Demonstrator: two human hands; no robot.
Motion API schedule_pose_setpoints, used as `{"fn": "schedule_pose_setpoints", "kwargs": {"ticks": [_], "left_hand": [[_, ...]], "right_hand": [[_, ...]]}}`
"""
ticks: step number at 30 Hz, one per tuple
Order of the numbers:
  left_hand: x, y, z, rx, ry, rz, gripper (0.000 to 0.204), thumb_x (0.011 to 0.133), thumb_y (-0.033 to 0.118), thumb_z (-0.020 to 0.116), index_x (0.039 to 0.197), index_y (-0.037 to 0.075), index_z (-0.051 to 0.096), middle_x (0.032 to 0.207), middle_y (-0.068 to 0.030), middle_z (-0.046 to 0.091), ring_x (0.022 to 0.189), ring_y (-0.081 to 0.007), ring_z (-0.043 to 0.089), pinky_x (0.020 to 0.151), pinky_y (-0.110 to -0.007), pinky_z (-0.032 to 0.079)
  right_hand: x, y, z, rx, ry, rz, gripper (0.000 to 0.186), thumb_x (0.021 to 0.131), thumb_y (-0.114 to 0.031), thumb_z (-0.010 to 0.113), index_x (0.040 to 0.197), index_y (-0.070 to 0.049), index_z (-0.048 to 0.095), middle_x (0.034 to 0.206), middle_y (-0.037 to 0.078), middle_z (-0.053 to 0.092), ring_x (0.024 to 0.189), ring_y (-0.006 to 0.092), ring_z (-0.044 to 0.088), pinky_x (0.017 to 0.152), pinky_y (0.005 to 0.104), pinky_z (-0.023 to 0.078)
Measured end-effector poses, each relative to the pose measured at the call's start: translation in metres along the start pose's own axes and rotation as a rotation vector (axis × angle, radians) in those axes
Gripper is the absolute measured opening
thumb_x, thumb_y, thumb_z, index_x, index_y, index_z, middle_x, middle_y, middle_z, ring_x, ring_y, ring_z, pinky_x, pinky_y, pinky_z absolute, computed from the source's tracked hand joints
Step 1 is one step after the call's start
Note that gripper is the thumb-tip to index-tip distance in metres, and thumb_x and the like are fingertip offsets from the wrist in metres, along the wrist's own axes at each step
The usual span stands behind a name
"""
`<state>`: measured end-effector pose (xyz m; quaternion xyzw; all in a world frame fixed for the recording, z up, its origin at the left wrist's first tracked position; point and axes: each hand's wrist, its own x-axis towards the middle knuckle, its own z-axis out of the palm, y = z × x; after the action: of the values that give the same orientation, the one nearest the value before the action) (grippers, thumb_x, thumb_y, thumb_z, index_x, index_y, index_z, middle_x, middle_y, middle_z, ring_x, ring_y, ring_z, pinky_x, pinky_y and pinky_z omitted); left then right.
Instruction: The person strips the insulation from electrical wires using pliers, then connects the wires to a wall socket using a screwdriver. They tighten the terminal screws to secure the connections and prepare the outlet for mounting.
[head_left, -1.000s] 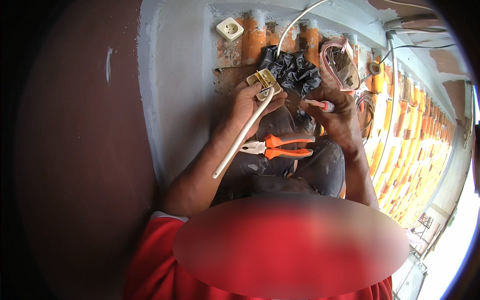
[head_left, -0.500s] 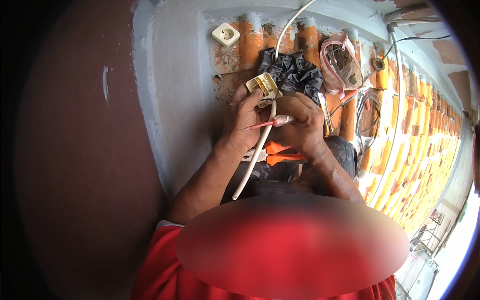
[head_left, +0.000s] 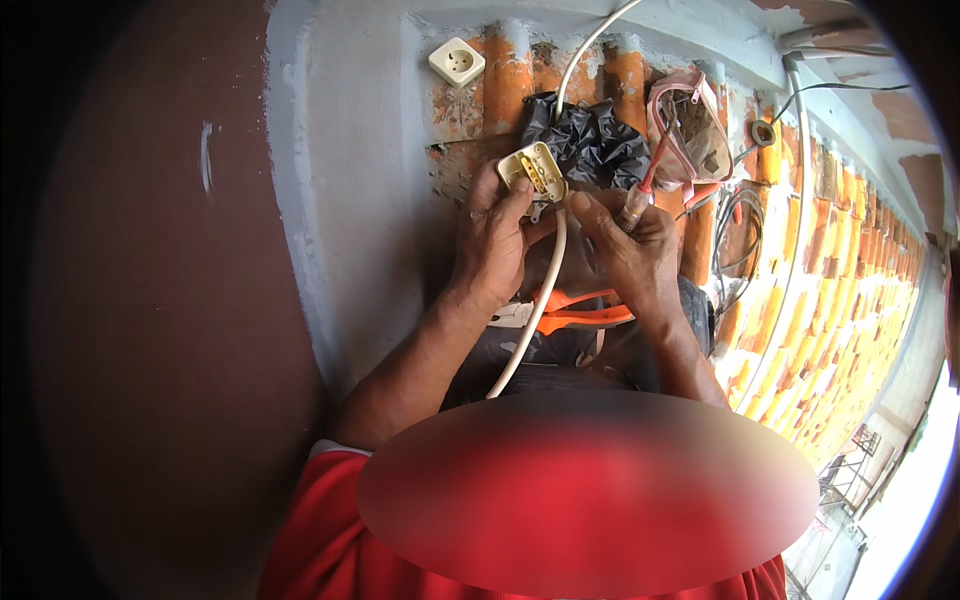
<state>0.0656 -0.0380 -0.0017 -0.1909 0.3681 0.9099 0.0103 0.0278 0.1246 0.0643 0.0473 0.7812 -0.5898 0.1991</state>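
Observation:
My left hand [head_left: 497, 235] grips a cream socket base [head_left: 520, 160], its inside with brass-coloured contacts facing up. In my right hand [head_left: 645, 245] is a screwdriver [head_left: 636, 203] with a clear handle and a red shaft, its tip pointing away from me. The right thumb and fingertips are close beside the socket base and a white cable [head_left: 543, 300]; whether they touch is hard to tell. That cable hangs down from beside the base toward my body. Orange-handled pliers [head_left: 580, 319] lie on my lap under the hands.
A cream socket cover [head_left: 457, 62] sits at the far left on the orange roof tiles [head_left: 510, 80]. Beyond my hands are a crumpled black plastic bag [head_left: 600, 150] and an open pink pouch [head_left: 690, 135]. A dark cable coil [head_left: 738, 235] lies right, and a brown wall [head_left: 170, 300] left.
The screwdriver has swung from pointing left across the cable to pointing away from me. My right hand has turned and shifted slightly right. The socket base has tilted, and the white cable has moved right.

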Motion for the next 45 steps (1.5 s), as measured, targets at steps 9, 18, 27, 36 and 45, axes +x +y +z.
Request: {"fn": "schedule_pose_setpoints", "kwargs": {"ticks": [9,18,27,36,45], "left_hand": [[-0.001,-0.003,0.003,0.055,0.030,0.056,0.031,0.115,0.012,0.056,0.146,0.009,0.059,0.131,-0.0065,0.070,0.116,-0.0167,0.072,0.094,-0.037,0.066],[0.003,-0.009,-0.003,0.104,-0.014,0.106,0.033,0.113,0.011,0.061,0.145,0.007,0.059,0.126,-0.0056,0.071,0.112,-0.0145,0.071,0.094,-0.034,0.064],[-0.002,-0.009,-0.002,-0.075,-0.003,0.104,0.035,0.118,0.017,0.058,0.151,0.009,0.056,0.136,-0.0084,0.069,0.121,-0.0178,0.070,0.105,-0.040,0.061],[-0.004,-0.003,-0.003,-0.066,-0.069,0.071,0.038,0.121,0.021,0.050,0.156,0.008,0.051,0.146,-0.0115,0.065,0.133,-0.0242,0.068,0.111,-0.049,0.062],[-0.008,0.000,0.000,0.048,-0.162,0.122,0.041,0.121,0.026,0.051,0.156,0.005,0.051,0.148,-0.0141,0.066,0.132,-0.0225,0.070,0.102,-0.044,0.068]], "right_hand": [[0.011,-0.006,0.012,-0.794,0.012,-0.435,0.026,0.094,-0.027,0.077,0.093,-0.002,0.070,0.096,0.022,0.075,0.090,0.0468,0.075,0.076,0.0556,0.059],[0.011,0.007,0.024,-0.707,0.083,-0.491,0.019,0.091,-0.020,0.078,0.094,-0.003,0.068,0.093,0.020,0.071,0.084,0.0457,0.073,0.075,0.0542,0.060],[0.005,0.009,0.029,-0.315,0.073,-0.256,0.018,0.097,-0.014,0.082,0.107,0.001,0.078,0.090,0.011,0.077,0.078,0.0211,0.074,0.073,0.0395,0.060],[0.020,-0.002,0.013,0.141,0.021,-0.134,0.021,0.102,-0.011,0.084,0.117,0.003,0.080,0.094,0.006,0.082,0.084,0.0089,0.074,0.073,0.0283,0.061],[0.037,-0.020,0.005,0.152,-0.198,-0.023,0.026,0.101,-0.004,0.083,0.123,0.007,0.076,0.105,0.012,0.082,0.089,0.0146,0.078,0.071,0.0295,0.069]]}}
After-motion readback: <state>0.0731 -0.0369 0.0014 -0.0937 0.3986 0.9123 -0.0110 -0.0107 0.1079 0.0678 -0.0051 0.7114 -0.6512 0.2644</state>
